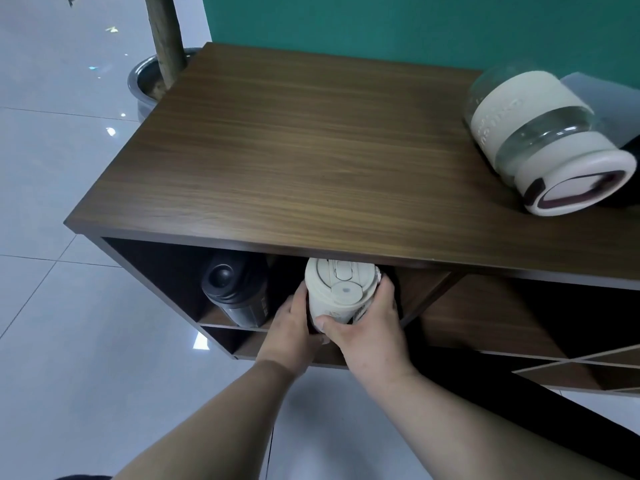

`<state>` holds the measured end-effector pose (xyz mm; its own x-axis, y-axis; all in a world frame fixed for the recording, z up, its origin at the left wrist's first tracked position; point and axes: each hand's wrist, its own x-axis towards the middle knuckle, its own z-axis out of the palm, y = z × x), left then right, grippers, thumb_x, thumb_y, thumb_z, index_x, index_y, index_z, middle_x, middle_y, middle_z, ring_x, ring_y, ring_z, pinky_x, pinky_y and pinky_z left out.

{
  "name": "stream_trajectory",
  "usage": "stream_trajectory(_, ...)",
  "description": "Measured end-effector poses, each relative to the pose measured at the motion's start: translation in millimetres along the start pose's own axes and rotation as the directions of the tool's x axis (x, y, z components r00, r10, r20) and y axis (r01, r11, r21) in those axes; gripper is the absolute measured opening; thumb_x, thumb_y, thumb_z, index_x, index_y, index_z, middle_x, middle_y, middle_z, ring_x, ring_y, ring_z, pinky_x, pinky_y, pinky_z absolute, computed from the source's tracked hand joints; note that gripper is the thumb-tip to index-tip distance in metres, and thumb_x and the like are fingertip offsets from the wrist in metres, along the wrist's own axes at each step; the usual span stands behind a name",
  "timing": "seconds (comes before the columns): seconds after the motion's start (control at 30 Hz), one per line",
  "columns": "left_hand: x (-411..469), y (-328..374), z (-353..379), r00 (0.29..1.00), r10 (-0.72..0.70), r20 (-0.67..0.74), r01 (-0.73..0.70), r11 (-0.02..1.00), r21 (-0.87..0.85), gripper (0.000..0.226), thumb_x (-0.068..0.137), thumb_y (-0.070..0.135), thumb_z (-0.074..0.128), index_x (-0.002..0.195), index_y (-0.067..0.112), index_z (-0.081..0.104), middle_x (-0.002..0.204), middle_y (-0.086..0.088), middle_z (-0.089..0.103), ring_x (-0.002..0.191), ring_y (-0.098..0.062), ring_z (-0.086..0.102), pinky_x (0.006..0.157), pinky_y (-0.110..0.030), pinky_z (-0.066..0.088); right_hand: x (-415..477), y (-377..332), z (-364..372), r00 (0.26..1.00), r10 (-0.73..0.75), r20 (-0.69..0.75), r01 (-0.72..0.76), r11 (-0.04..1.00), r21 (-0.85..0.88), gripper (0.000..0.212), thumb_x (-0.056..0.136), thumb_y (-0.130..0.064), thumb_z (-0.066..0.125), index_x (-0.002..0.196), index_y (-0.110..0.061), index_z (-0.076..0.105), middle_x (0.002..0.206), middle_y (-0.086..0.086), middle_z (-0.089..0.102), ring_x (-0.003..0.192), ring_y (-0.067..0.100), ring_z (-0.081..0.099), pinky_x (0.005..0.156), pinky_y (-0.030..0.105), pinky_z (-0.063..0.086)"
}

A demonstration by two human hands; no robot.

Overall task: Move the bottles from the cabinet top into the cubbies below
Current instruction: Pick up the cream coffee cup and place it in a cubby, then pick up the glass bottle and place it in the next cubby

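Note:
A cream bottle (pixel 337 292) with a flip lid stands upright at the mouth of the upper left cubby, just under the cabinet top (pixel 294 150). My left hand (pixel 291 332) grips its left side and my right hand (pixel 367 332) wraps its right side and front. A black bottle (pixel 235 289) stands inside the same cubby, to the left of the cream one. On the cabinet top at the right stands a clear glass bottle (pixel 540 140) with a cream sleeve and cream lid.
A grey flat object (pixel 595 95) lies behind the glass bottle against the green wall. A metal pot (pixel 145 84) with a wooden trunk stands on the tiled floor left of the cabinet. Diagonal cubby dividers (pixel 540 327) fill the cabinet's right part.

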<state>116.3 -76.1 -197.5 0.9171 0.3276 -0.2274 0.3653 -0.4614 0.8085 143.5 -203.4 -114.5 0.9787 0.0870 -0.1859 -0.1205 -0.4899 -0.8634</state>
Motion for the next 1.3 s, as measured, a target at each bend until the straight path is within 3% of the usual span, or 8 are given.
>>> stream_trajectory(0.13, -8, 5, -9, 0.998, -0.055, 0.035, 0.055, 0.998, 0.001, 0.104, 0.074, 0.021, 0.086, 0.159, 0.035, 0.027, 0.147, 0.01, 0.046, 0.137, -0.011, 0.046, 0.117, -0.038, 0.043, -8, -2, -10, 0.997, 0.051, 0.062, -0.051, 0.999, 0.01, 0.128, 0.053, -0.017, 0.093, 0.154, -0.036, 0.018, 0.15, -0.007, 0.047, 0.133, 0.009, 0.05, 0.102, 0.023, 0.043)
stream_trajectory(0.27, -18, 4, -21, 0.988, -0.105, 0.115, 0.106, 0.994, -0.004, 0.094, 0.068, 0.034, 0.092, 0.148, 0.034, 0.042, 0.137, 0.006, 0.062, 0.127, -0.012, 0.06, 0.108, -0.04, 0.053, -25, -16, -34, 0.978, 0.133, 0.16, -0.115, 0.986, -0.121, 0.121, 0.073, -0.017, 0.085, 0.16, -0.024, 0.002, 0.157, -0.005, 0.041, 0.134, 0.017, 0.049, 0.088, 0.014, 0.034)
stream_trajectory(0.47, -61, 42, -68, 0.945, -0.151, 0.289, 0.081, 0.967, 0.242, 0.051, 0.094, 0.043, 0.069, 0.138, 0.018, 0.058, 0.129, -0.003, 0.068, 0.114, -0.022, 0.064, 0.085, -0.023, 0.047, -61, -34, -87, 0.961, 0.058, 0.272, -0.012, 0.985, -0.17, 0.076, 0.084, -0.009, 0.062, 0.152, -0.031, 0.036, 0.153, -0.006, 0.046, 0.12, 0.008, 0.053, 0.094, 0.018, 0.039)
stream_trajectory(0.57, -83, 71, -87, 0.964, -0.072, 0.256, -0.002, 0.961, 0.276, 0.037, 0.097, 0.046, 0.065, 0.125, 0.021, 0.066, 0.113, 0.006, 0.069, 0.103, -0.016, 0.063, 0.086, -0.025, 0.048, -81, -46, -117, 0.979, -0.075, 0.188, 0.108, 0.979, -0.172, 0.054, 0.086, -0.012, 0.061, 0.133, -0.036, 0.057, 0.136, -0.013, 0.058, 0.108, 0.0, 0.057, 0.088, 0.015, 0.041)
stream_trajectory(0.73, -123, 121, -91, 0.981, 0.078, 0.18, -0.077, 0.997, -0.015, 0.032, 0.095, 0.039, 0.069, 0.125, 0.029, 0.067, 0.114, 0.008, 0.072, 0.102, -0.006, 0.066, 0.083, -0.017, 0.047, -90, -80, -165, 0.977, -0.193, -0.093, 0.194, 0.981, -0.005, 0.032, 0.089, -0.015, 0.069, 0.114, -0.033, 0.064, 0.117, -0.015, 0.066, 0.115, 0.003, 0.06, 0.096, 0.02, 0.044)
stream_trajectory(0.9, -130, 141, -78, 0.967, 0.177, 0.18, -0.143, 0.971, -0.189, 0.016, 0.096, 0.032, 0.071, 0.112, 0.032, 0.073, 0.09, 0.018, 0.073, 0.082, 0.016, 0.062, 0.075, -0.006, 0.043, -63, -105, -194, 0.913, -0.236, -0.333, 0.203, 0.97, -0.131, 0.07, 0.079, -0.039, 0.078, 0.14, -0.027, 0.044, 0.142, -0.005, 0.045, 0.13, 0.015, 0.048, 0.107, 0.044, 0.045)
stream_trajectory(1.1, -104, 150, -54, 0.951, 0.197, 0.239, -0.15, 0.968, -0.203, 0.016, 0.096, 0.029, 0.072, 0.112, 0.031, 0.073, 0.093, 0.011, 0.073, 0.082, 0.008, 0.062, 0.076, -0.004, 0.046, -15, -119, -181, 0.878, -0.166, -0.448, 0.059, 0.968, -0.245, 0.103, 0.067, -0.065, 0.075, 0.148, -0.019, 0.031, 0.145, 0.007, 0.044, 0.131, 0.029, 0.047, 0.104, 0.048, 0.045)
stream_trajectory(1.3, -83, 148, -34, 0.888, 0.226, 0.4, -0.134, 0.96, -0.244, 0.016, 0.086, 0.032, 0.075, 0.102, 0.029, 0.072, 0.085, 0.015, 0.072, 0.081, 0.003, 0.062, 0.09, -0.021, 0.05, 15, -122, -173, 0.83, -0.049, -0.555, -0.074, 0.978, -0.196, 0.088, 0.066, -0.071, 0.066, 0.133, -0.019, 0.044, 0.126, 0.007, 0.061, 0.118, 0.033, 0.056, 0.099, 0.054, 0.046)
